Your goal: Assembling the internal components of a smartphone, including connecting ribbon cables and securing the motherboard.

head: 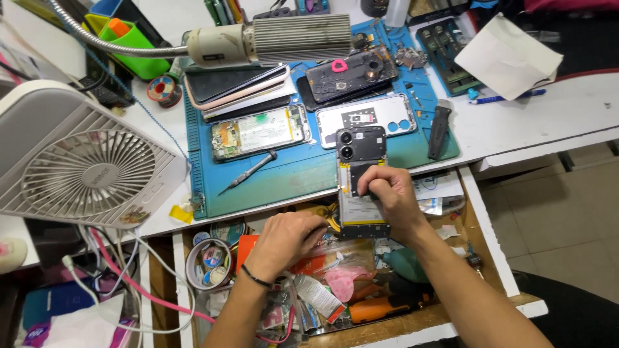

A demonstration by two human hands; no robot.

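Note:
An opened phone [360,169] with its back off lies half on the blue work mat [296,171], half over the open drawer. My right hand [393,200] rests on the phone's middle, fingertips pinched on a small black part of it. My left hand [287,240] is curled in the drawer [490,241] just left of the phone's lower end; its fingers are closed on something I cannot make out. A black band is on the left wrist.
On the mat lie another opened phone [261,131], a white back cover [367,116], a screwdriver [248,172], a black knife-like tool [439,132] and stacked phones [235,87]. A white fan [84,167] stands left, a lamp head [271,40] overhangs. The drawer holds tape rolls and packets.

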